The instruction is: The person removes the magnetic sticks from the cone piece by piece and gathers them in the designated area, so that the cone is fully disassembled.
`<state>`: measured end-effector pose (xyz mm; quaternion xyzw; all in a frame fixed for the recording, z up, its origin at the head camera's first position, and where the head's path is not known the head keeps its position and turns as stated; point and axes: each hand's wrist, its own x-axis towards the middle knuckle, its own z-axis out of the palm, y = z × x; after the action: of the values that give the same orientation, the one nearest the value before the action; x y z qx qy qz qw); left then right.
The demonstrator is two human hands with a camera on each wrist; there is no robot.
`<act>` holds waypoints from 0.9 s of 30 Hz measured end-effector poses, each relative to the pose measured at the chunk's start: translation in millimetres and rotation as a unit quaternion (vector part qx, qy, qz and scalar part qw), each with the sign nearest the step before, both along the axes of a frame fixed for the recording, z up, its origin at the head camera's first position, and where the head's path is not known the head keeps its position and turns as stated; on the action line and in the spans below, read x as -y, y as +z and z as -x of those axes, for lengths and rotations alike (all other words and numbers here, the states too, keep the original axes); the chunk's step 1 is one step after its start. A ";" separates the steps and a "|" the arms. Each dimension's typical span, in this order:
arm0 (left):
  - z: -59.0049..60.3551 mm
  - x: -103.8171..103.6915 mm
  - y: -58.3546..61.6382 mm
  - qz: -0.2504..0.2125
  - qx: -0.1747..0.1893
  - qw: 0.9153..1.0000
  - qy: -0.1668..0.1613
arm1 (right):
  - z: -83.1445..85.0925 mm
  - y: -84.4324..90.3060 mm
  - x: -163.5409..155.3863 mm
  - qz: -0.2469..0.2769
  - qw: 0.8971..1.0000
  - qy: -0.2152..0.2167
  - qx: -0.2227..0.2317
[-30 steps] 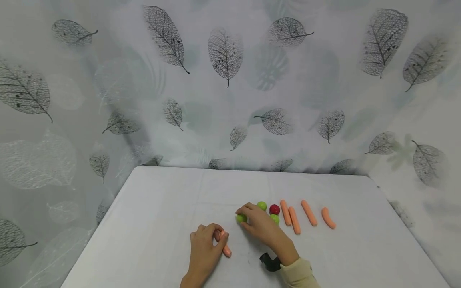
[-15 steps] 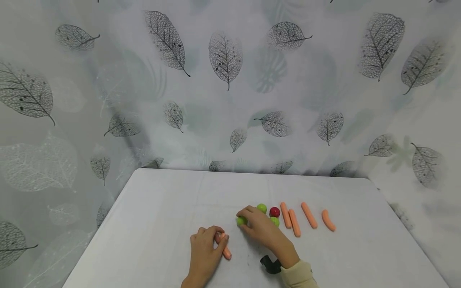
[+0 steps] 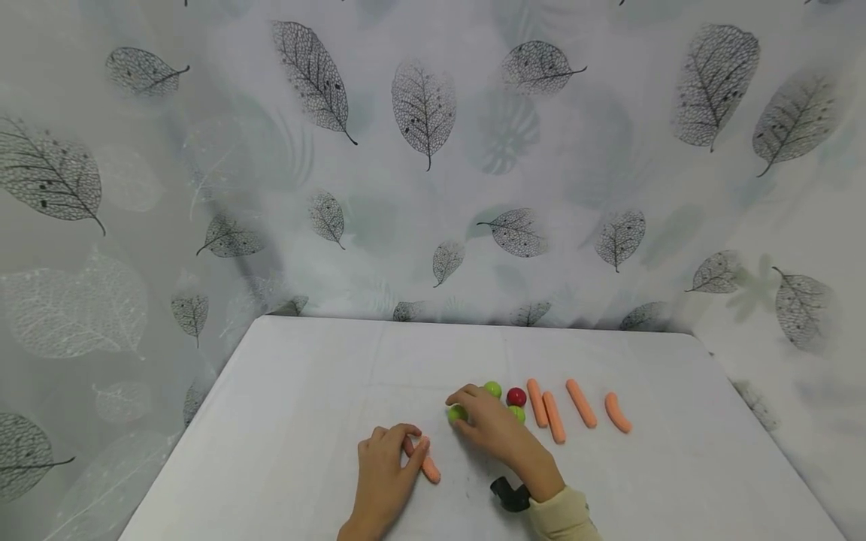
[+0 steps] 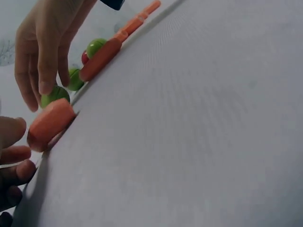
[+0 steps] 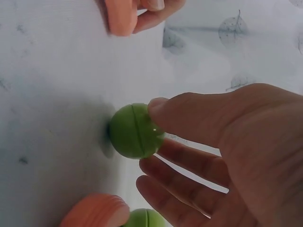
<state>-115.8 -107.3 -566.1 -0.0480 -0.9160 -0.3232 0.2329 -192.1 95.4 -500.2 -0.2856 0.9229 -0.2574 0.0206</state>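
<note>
Green ball (image 3: 456, 412): set on the white table (image 3: 304, 391), near its front middle; pinched between thumb and fingertips of the right hand (image 3: 490, 422). In the right wrist view the ball (image 5: 135, 131) is seen resting on the cloth, with the thumb on top and the fingers beneath.

Orange sausage (image 3: 428, 467): laid flat on the table just left of the ball; gripped at its near end by the curled fingers of the left hand (image 3: 387, 469).

Second green ball (image 3: 492, 389), red ball (image 3: 516, 396) and third green ball (image 3: 517, 413): clustered just beyond the right hand.

Four orange sausages (image 3: 580, 403): ranged in a loose row to the right of the balls, lying apart from one another.

Leaf-printed backdrop (image 3: 422, 101): hung behind the table.
</note>
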 end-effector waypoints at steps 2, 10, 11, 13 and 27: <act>-2.1 3.9 0.7 -0.006 0.008 1.000 -0.020 | -1.3 2.0 -1.2 0.000 1.000 -0.004 0.000; -5.9 26.7 7.7 0.003 0.073 0.989 -0.128 | -5.4 14.3 -10.7 0.025 0.999 -0.029 0.011; -5.6 28.1 8.2 0.006 0.076 0.988 -0.137 | -5.2 15.8 -12.3 0.027 0.999 -0.032 0.011; -4.3 29.0 8.7 0.020 0.074 0.986 -0.147 | -4.7 19.0 -15.9 0.034 0.999 -0.031 0.007; 0.4 18.1 11.9 0.086 0.093 0.984 -0.125 | -25.9 32.1 -54.3 0.132 0.990 0.006 0.047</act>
<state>-116.1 -125.4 -554.2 -0.1512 -0.9448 -0.2730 0.0995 -166.2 149.7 -468.2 -0.2788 0.8773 -0.3898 0.0271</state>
